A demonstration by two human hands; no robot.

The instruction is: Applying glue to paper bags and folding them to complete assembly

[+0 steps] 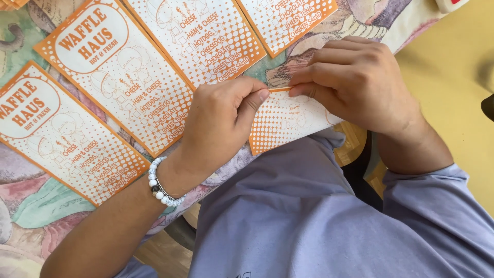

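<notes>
Table cover: patterned pastel cloth (31, 206), flat.
Laid sheets: orange-and-white dotted paper sheets (123, 72), side by side on the cloth.
Held sheet: orange-and-white dotted paper sheet (283, 123), at the table's near edge, top edge folded.
Left hand (221, 123): pinching that fold.
Right hand (355, 82): fingertips pressing the fold, just beside the left.

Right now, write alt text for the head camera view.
Both hands, left and right, pinch the top edge of an orange-and-white printed paper sheet at a table's edge. Four matching sheets lie in a row on the patterned tablecloth; the left wrist wears a beaded bracelet.
</notes>
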